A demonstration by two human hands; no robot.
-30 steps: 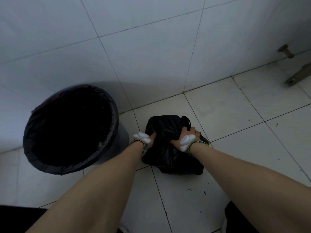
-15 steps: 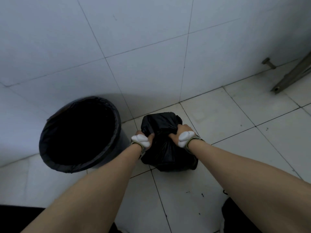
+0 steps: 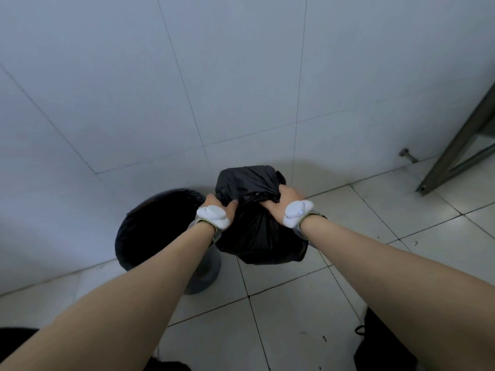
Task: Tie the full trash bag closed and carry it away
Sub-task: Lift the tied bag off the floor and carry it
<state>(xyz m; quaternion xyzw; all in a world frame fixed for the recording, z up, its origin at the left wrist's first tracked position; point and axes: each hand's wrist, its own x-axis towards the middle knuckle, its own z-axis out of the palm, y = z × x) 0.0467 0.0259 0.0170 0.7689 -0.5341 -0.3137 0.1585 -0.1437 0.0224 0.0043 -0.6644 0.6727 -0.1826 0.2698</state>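
Trash bag (image 3: 257, 236), black and full, sits between the two hands just right of the bin, its long axis running upright with the gathered neck at the far, upper end; whether its base touches the floor (image 3: 281, 303) cannot be told. No label or writing can be read on anything. Nearest, both bare forearms reach forward. The left hand (image 3: 223, 207) and right hand (image 3: 281, 200) are each clenched on the bunched plastic at the neck, close together. Left of the bag stands a round bin (image 3: 158, 231) with a black liner. Beyond is a white tiled wall (image 3: 214, 76); a metal frame (image 3: 455, 156) leans far right.
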